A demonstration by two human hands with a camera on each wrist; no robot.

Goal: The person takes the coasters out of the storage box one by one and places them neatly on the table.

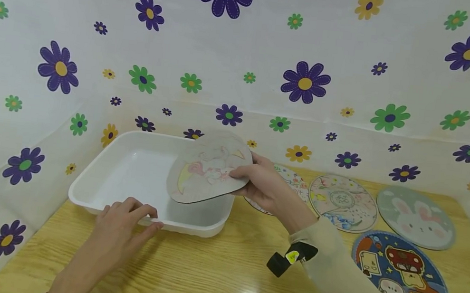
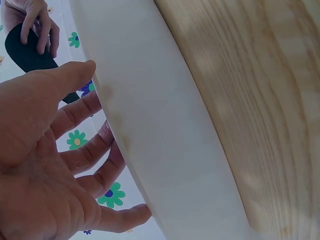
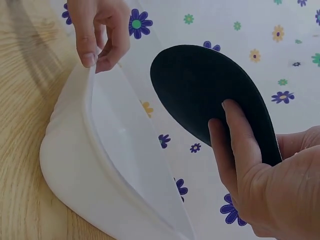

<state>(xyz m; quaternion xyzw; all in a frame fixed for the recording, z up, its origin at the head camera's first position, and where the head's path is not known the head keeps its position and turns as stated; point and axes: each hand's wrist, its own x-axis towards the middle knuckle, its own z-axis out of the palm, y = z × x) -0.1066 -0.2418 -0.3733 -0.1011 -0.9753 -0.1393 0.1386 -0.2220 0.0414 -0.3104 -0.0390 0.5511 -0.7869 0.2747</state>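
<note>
A white plastic basin point(image 1: 204, 230) stands on the wooden table. At its near rim, my left hand point(image 1: 123, 225) grips with the thumb outside and the fingers reaching over the edge; the left wrist view shows the basin wall point(image 2: 155, 120) close up. Above the basin's right side, my right hand point(image 1: 263, 183) holds a round mat point(image 1: 203, 162), tilted, with a pale printed face. The thumb lies on the print; in the right wrist view the fingers point(image 3: 242, 135) press against the mat's dark underside point(image 3: 195, 85). Inside the basin only bare white floor shows.
Right of the basin lie more round mats: a floral one point(image 1: 296, 181) partly behind my right arm, a flowered mat point(image 1: 343, 201), a green rabbit mat point(image 1: 416, 218) and a blue cartoon mat point(image 1: 401, 278). A flower-patterned white cloth point(image 1: 255, 39) hangs behind the table point(image 1: 204, 272).
</note>
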